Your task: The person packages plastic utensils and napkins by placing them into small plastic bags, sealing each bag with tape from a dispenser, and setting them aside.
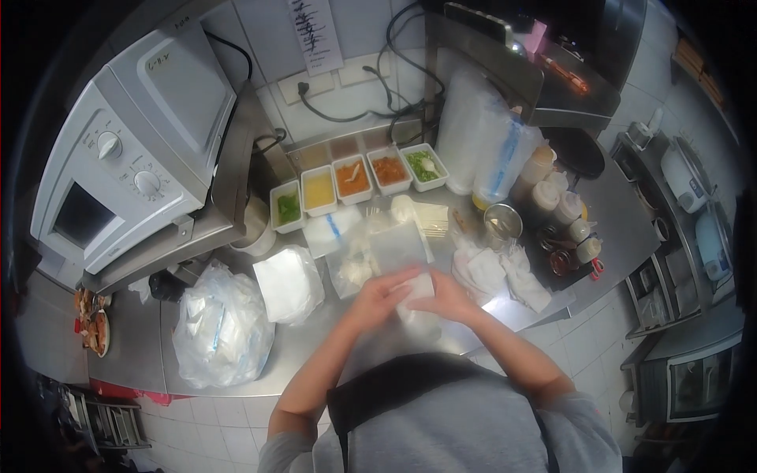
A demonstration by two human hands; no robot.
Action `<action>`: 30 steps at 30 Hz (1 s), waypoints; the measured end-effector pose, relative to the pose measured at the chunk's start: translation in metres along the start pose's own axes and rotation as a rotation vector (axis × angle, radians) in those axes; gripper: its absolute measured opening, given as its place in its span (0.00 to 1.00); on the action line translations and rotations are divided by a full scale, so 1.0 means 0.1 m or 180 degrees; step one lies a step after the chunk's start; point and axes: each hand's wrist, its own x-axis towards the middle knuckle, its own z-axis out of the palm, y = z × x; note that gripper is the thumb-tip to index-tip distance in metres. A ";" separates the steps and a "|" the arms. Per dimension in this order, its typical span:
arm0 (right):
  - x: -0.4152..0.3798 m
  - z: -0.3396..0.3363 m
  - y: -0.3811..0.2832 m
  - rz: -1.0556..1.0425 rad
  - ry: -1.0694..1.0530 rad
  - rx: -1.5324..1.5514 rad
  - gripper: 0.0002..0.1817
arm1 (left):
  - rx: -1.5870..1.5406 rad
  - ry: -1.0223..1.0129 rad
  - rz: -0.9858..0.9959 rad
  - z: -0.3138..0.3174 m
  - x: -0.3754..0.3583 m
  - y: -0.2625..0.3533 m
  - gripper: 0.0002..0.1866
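My left hand and my right hand meet over the steel counter, both closed around a small white packet held between them. Just beyond the hands lies a clear plastic bag and a bag holding pale lumps. What is inside the white packet is hidden by my fingers.
Several white tubs of sauces and chopped greens line the back. A microwave stands at left, a tied plastic bag and napkin stack near it. Squeeze bottles, a metal cup and crumpled paper sit right.
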 end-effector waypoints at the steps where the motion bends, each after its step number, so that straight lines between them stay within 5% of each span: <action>1: -0.02 0.02 0.02 0.0011 -0.0016 0.0006 0.35 | -0.0024 -0.0101 -0.0044 -0.03 0.02 0.03 0.18; 4: -0.07 0.03 0.04 0.0243 0.0053 -0.0176 0.28 | 0.0242 -0.0018 0.0030 -0.27 0.11 0.16 0.20; 7: -0.10 0.04 0.11 0.0273 0.0017 -0.0314 0.25 | -0.0540 0.0505 0.0298 -0.50 0.20 0.54 0.21; 9: -0.12 0.06 0.17 0.0397 0.0128 0.0080 0.24 | -0.0924 0.1332 0.0694 -0.62 0.21 0.71 0.22; 10: -0.10 0.06 0.19 0.0387 0.0131 0.0076 0.24 | -0.0921 0.1329 0.0704 -0.60 0.18 0.59 0.22; 12: -0.05 0.07 0.21 0.0412 0.0408 0.0323 0.24 | -0.0489 0.0613 -0.0443 -0.48 0.04 0.09 0.24; 14: -0.01 0.08 0.16 0.0323 0.0492 0.0077 0.24 | -0.0201 0.0229 -0.0470 -0.22 -0.05 -0.25 0.21; 19: 0.04 0.08 0.13 0.0075 0.0633 -0.0536 0.23 | -0.0313 0.0805 -0.0874 -0.14 0.02 -0.26 0.14; 21: 0.09 0.09 0.05 -0.0354 0.0717 0.1076 0.19 | -0.0292 0.0857 -0.0931 -0.17 0.01 -0.28 0.12; 27: 0.24 -0.25 0.15 0.0741 0.0263 -0.0201 0.11 | -0.0294 0.0878 -0.1003 -0.18 0.02 -0.36 0.13; 30: 0.27 -0.20 0.30 0.0204 0.0518 0.0177 0.05 | -0.0262 0.0804 -0.1128 -0.27 0.01 -0.47 0.13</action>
